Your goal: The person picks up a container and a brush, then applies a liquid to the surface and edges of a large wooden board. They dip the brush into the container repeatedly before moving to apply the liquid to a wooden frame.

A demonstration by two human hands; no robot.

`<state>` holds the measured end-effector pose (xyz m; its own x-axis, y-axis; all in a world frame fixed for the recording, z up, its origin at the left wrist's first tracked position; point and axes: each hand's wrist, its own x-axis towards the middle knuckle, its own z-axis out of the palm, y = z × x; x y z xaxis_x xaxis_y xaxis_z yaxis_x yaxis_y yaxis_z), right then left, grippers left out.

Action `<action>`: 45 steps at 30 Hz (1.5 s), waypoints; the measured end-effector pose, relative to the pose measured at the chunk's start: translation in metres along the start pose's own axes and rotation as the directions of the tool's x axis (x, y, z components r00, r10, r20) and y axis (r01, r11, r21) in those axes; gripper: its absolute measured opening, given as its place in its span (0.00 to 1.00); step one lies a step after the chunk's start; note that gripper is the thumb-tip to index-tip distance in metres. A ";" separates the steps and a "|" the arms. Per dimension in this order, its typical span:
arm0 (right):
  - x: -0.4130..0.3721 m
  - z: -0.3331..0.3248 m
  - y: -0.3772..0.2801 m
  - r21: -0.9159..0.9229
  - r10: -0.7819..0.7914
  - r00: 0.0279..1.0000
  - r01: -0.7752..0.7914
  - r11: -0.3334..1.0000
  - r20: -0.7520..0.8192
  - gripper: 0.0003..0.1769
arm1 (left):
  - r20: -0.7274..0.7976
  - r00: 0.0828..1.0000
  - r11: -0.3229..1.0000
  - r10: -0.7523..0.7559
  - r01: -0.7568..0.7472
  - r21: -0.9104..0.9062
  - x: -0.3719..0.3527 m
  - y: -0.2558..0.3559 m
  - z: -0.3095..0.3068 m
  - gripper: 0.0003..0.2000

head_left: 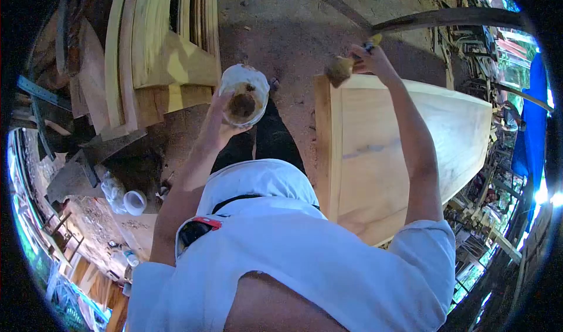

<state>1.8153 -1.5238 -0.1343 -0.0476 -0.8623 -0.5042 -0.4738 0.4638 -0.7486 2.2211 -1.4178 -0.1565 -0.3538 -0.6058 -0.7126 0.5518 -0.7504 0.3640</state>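
My left hand [220,120] is wrapped round a white tub [262,92] with brown residue or liquid inside, its mouth facing up toward me. In my right hand [373,63] is a paintbrush [338,72], gripped by its handle with the broad brown bristle end pointing left. The brush is over the far left corner of a large pale wooden panel [375,150] that has a raised border along its left side. My right forearm stretches across the panel.
Carved wooden frame parts [158,50] stand at the far left. A white cup [135,202] and a crumpled plastic bag [111,188] lie lower left. A curved dark beam [451,18] crosses the upper right. Stacked wooden pieces and a blue tarp [532,115] line the right side.
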 end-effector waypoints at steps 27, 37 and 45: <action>0.103 -0.050 0.119 -0.434 0.299 0.949 -0.310 0.846 -0.096 0.22 | -0.130 0.985 0.963 -0.116 0.144 0.229 0.122 0.064 0.137 0.30; 0.082 0.018 0.106 -0.829 0.163 0.968 0.071 0.555 0.192 0.15 | 0.018 0.964 0.952 -0.265 0.259 0.162 0.174 0.092 0.125 0.30; 0.079 0.086 0.019 -0.386 0.224 0.971 -0.178 0.905 0.079 0.22 | -0.108 0.933 0.890 -0.343 0.359 0.280 0.226 0.143 0.166 0.29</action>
<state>1.8784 -1.5652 -0.2258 -0.0832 -0.7176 -0.6915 -0.7600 0.4945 -0.4218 2.0942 -1.7056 -0.1657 -0.4374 -0.2796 -0.8547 0.1527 -0.9597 0.2358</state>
